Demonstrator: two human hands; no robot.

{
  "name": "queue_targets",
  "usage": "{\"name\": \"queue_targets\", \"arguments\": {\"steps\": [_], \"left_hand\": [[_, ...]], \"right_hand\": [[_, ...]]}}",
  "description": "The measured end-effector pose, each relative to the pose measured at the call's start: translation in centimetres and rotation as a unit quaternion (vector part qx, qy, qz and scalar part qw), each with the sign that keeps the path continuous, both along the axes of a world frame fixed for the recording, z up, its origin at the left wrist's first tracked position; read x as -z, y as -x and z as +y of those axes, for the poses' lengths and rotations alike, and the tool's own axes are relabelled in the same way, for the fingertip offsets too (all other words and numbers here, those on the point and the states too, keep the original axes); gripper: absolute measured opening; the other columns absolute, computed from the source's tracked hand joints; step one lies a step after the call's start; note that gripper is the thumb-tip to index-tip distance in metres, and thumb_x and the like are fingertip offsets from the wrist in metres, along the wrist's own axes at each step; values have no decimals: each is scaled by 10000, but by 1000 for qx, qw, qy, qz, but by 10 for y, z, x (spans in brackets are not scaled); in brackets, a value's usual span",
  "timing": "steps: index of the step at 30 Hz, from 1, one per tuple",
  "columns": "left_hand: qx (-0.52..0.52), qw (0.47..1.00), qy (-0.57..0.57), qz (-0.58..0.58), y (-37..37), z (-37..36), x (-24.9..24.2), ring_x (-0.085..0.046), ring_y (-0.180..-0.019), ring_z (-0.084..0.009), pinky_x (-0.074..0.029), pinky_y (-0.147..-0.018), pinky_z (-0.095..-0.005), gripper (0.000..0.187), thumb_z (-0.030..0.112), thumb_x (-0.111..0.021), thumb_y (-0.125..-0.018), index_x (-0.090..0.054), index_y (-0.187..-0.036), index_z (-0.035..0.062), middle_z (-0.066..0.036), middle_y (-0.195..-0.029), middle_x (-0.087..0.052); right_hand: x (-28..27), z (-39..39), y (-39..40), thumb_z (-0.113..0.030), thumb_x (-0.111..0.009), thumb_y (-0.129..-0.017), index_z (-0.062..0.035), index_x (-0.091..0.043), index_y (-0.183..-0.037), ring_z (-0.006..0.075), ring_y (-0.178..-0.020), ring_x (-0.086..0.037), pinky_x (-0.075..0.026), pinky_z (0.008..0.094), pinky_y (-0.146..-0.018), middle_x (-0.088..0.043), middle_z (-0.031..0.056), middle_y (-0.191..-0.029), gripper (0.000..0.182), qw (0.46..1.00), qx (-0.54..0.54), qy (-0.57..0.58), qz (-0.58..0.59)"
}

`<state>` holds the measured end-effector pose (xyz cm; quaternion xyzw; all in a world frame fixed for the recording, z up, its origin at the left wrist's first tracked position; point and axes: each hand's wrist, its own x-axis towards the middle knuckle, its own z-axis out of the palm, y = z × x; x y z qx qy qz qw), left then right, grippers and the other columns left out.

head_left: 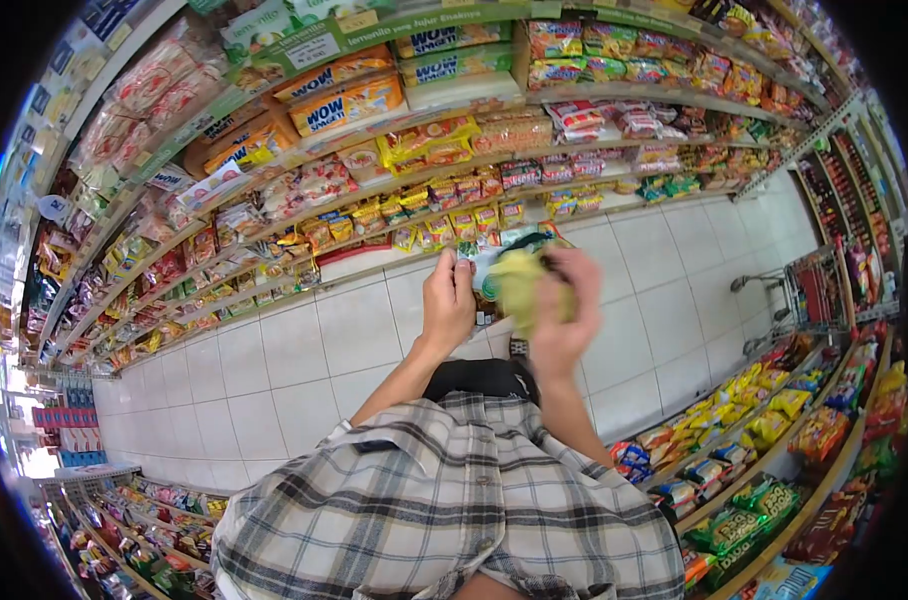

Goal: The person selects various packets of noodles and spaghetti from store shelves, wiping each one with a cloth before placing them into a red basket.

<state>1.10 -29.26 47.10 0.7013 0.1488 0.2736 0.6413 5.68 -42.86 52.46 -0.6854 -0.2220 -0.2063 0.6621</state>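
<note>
In the head view my left hand (448, 300) is closed on the left edge of a pale packet (482, 268) with green print, held in front of my waist. My right hand (564, 300), blurred by motion, is wrapped round a crumpled yellow-green cloth (519, 285). The cloth lies over the right part of the packet and hides much of it. Below the hands are a black waist bag (479, 380) and my plaid shirt (454, 460).
Curved shelves (474, 160) of noodle and snack packets run along the front. A shopping cart (814, 290) stands at the right. More snack shelves (764, 490) are at the lower right. White floor tiles (304, 345) lie between them.
</note>
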Motion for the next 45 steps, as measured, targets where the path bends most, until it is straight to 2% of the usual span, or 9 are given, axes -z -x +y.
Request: {"name": "queue_targets", "arguments": {"steps": [5,16,19,23,27,35,38,41,45], "left_hand": [[74,990,98,-69,16,17,0,-594,-835,-102,-512,-750,-282,296,118,-583,-913,-505,-1174,4,-41,-965,-623],[7,987,-160,13,20,49,-53,-531,-672,-104,-426,-594,-275,202,121,-452,-981,-558,-930,-43,-75,-733,-614],[40,977,-208,-9,27,58,-63,-534,-655,-104,-426,-597,-274,222,154,-470,-977,-567,-954,-45,-62,-689,-599],[-16,990,-134,-44,31,70,-66,-507,-659,-74,-422,-592,-256,182,135,-476,-983,-543,-933,-27,-45,-739,-590],[-79,991,39,-103,39,104,-54,-484,-824,-40,-407,-727,-214,206,166,-452,-1006,-556,-997,-11,3,-895,-572],[-92,986,-135,41,28,122,-11,-543,-806,-65,-464,-699,-242,166,191,-472,-1011,-543,-1059,49,-14,-923,-599],[-60,984,-156,62,32,98,-18,-545,-824,-69,-465,-713,-245,169,195,-476,-1009,-539,-1073,51,-18,-940,-598],[-55,989,-129,34,38,92,-6,-546,-842,-74,-466,-727,-249,174,198,-480,-1008,-536,-1087,54,-21,-958,-597],[-61,993,-99,10,34,100,-1,-548,-865,-79,-468,-746,-254,182,202,-486,-1006,-531,-1107,57,-26,-981,-595]], "right_hand": [[-7,50,21,-325,-744,-715,-104,-657,-1163,372,-1116,-495,-306,516,-978,-491,122,-1408,507,959,-56,225,-161],[52,93,-25,-219,-623,-888,14,-641,-1117,302,-1013,-605,-464,349,-869,-619,196,-1167,327,986,-120,-67,100],[71,108,-59,-320,-614,-932,-46,-647,-1071,148,-895,-618,-486,295,-769,-641,76,-1067,308,882,-230,-185,368],[90,124,-94,-438,-520,-952,-67,-577,-1203,202,-936,-631,-517,367,-818,-647,71,-1053,451,670,-405,-283,555],[105,119,-100,-385,-476,-966,-67,-581,-1207,243,-977,-643,-528,400,-862,-654,89,-1095,412,612,-423,-328,582],[33,103,-46,-398,-498,-949,-34,-553,-1229,251,-994,-652,-538,381,-860,-642,130,-1123,463,671,-419,-272,547],[-21,126,6,-202,-623,-910,-26,-630,-1063,194,-916,-600,-463,303,-829,-632,80,-1033,234,915,-351,-76,182],[-19,144,11,-135,-606,-913,71,-634,-991,213,-982,-597,-448,307,-901,-631,144,-1031,223,967,-252,4,-42],[-4,158,-18,-181,-628,-904,51,-644,-1098,309,-1112,-588,-407,364,-1000,-635,204,-1165,303,942,-278,-21,185]]}}
